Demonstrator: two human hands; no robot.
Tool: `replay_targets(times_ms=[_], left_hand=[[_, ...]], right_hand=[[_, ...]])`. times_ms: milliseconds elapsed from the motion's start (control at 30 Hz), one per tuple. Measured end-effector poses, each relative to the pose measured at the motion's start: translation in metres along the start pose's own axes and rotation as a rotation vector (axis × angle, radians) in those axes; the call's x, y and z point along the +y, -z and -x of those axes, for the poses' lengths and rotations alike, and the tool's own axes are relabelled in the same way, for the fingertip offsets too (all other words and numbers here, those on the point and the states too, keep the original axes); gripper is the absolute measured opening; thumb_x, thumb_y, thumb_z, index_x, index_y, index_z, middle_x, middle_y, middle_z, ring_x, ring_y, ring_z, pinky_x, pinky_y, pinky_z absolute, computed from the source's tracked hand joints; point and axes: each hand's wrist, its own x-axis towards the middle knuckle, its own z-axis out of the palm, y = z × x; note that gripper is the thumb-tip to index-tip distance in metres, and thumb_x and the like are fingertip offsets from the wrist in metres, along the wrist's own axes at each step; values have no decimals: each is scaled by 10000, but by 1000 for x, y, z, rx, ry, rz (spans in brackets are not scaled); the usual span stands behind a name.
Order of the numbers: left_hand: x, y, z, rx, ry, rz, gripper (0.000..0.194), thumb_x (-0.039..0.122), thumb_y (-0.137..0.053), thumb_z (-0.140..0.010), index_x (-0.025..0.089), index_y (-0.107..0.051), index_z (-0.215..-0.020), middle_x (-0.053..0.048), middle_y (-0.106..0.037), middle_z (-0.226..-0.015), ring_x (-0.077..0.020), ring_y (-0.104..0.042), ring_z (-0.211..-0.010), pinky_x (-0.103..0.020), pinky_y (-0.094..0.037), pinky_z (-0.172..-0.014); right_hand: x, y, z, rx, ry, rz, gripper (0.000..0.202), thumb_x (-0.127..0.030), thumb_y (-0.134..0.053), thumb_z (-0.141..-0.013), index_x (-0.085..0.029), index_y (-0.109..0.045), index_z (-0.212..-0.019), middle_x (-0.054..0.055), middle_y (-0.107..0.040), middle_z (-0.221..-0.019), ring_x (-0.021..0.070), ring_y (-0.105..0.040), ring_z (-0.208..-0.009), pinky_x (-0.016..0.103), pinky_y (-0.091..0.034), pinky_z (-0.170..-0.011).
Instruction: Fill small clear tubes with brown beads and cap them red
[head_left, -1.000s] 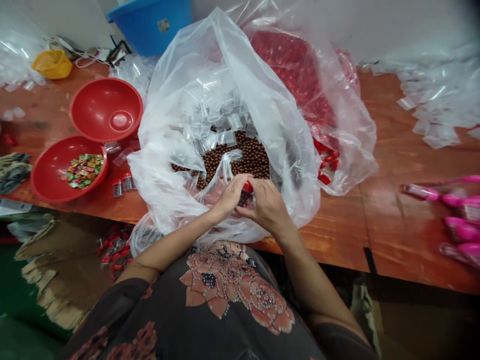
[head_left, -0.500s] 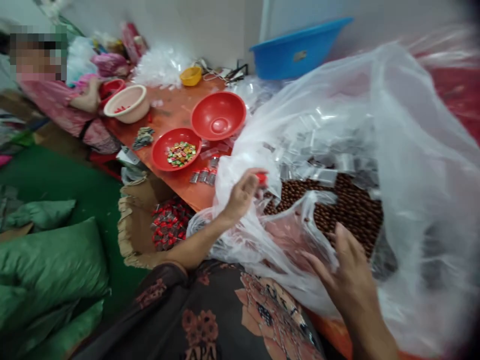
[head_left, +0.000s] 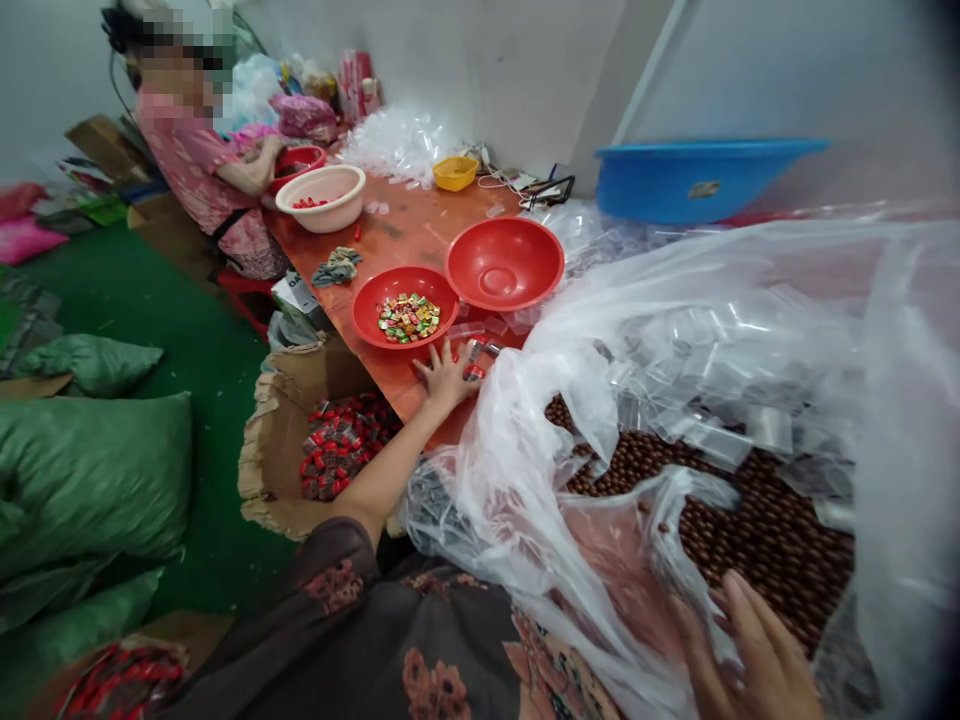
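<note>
My left hand [head_left: 444, 382] is spread, palm down, over small red-capped clear containers [head_left: 474, 362] on the orange table [head_left: 397, 215], just below a red bowl of wrapped candies [head_left: 406, 318]. My right hand [head_left: 750, 650] has its fingers apart at the edge of a large clear plastic bag [head_left: 517, 440], near the brown balls [head_left: 757, 540]. Nothing shows in its grasp. Many clear empty containers [head_left: 720, 350] lie in the bag above the balls. A second red bowl [head_left: 504, 265], empty, sits beside the candy bowl.
A cardboard box [head_left: 262, 450] of red-capped containers stands left of the table. A blue basin [head_left: 705, 185] is at the back right. Another person [head_left: 195, 180] sits at the far left near a white bowl [head_left: 322, 200]. Green sacks [head_left: 97, 470] lie on the floor.
My left hand has moved from the bag with a red-capped item to the containers on the table, and its fingers have spread. The view has shifted, leaving my right hand lower in the picture.
</note>
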Motion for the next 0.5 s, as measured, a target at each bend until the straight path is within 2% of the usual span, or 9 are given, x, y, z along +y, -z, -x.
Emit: replay_targets(times_ms=[133,300,500], left_hand=[[-2,-2,-11,-92,-97,-9,663,634,-497,-860,416,-420,-1481,-28,-280,-1631,-463,-123,-1495,-805,-102,-1072],[-13,-2,5,-47,-169,30,603,585,-473,-890,364,-482,-1450,-40,-404,-1570,-401,-204,-1488,-772,-105,-1106],[-17,-3,15,-24,-208,61,656,606,-557,-847,325,-500,-1437,-74,-389,-1576,-402,-270,-1456,-764,-136,-1101]], right_hand=[[5,-4,0,18,164,108,671,-413,-560,-945,-196,-340,-1540,173,-573,-1370,329,-598,-1214,489,-536,-979],[3,-9,-2,19,177,155,665,-388,-552,-952,-204,-326,-1548,168,-587,-1342,311,-622,-1167,464,-545,-953],[-2,-13,-4,7,224,195,631,-404,-525,-964,-201,-352,-1537,162,-625,-1282,305,-628,-1149,453,-546,-936]])
